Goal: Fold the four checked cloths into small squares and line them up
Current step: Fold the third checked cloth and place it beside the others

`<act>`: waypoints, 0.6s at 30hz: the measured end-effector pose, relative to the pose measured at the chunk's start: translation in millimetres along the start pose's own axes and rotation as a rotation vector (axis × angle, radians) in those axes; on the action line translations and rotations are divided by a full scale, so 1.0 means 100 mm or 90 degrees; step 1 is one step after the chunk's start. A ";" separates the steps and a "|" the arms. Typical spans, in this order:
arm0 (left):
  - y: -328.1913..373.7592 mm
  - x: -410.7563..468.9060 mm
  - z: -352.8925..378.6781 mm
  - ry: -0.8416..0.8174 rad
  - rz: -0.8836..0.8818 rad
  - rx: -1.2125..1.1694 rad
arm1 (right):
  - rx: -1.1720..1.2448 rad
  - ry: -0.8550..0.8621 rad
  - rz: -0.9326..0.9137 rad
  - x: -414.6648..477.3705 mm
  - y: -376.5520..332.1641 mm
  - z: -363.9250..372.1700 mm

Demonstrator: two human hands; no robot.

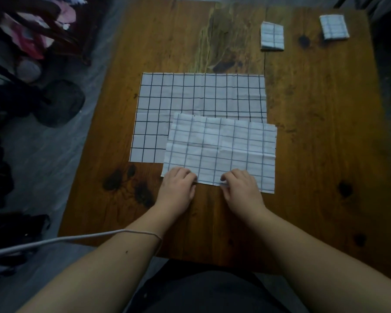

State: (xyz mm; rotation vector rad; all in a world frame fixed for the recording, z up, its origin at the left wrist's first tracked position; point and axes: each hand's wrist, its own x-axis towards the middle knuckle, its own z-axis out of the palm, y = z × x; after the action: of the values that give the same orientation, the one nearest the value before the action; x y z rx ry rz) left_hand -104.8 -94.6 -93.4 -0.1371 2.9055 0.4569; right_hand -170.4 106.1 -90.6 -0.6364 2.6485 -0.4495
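Head view. A wooden bench [314, 132], brown with dark knots and a pale worn streak toward 12 o'clock, is carrying four checked cloths, all of thin white fabric with dark grid lines.

Two are lying unfolded. The lower cloth [190, 98] is lying flat at the bench centre, a wide rectangle with bold black squares. The upper cloth [224, 145] is a smaller rectangle with fainter grid lines and visible creases. It is overlapping the 5 o'clock corner of the lower cloth and reaching toward the person at 6 o'clock.

Two are lying folded into small thick rectangles toward 1 o'clock, well apart from each other. The first folded square [272, 36] is sitting nearer the middle, and the second folded square [333, 27] is sitting near the bench's far right corner.

The left hand [178, 186] is curling its fingers over the near edge of the upper cloth, gripping it. The right hand [242, 188], just beside it, is pinching the same edge between thumb and fingers.

A white cable [77, 239] is crossing the left forearm. Dark bundles [59, 102] are sitting on the grey floor [54, 154] at 9 o'clock.
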 end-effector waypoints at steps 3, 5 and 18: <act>0.04 0.11 -0.01 -0.011 0.009 -0.050 | 0.005 -0.015 0.022 0.11 0.01 0.02; 0.06 0.16 0.01 -0.031 0.019 -0.078 | 0.007 -0.020 0.021 0.14 0.04 0.02; 0.38 0.20 -0.17 0.009 0.002 -0.076 | 0.153 0.070 0.019 0.01 -0.15 -0.24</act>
State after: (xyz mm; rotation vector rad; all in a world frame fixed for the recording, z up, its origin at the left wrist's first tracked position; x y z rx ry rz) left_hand -132.2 -64.8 -70.1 -0.1541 2.8929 0.6329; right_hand -175.9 98.1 -63.6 -0.5089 2.6444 -0.7992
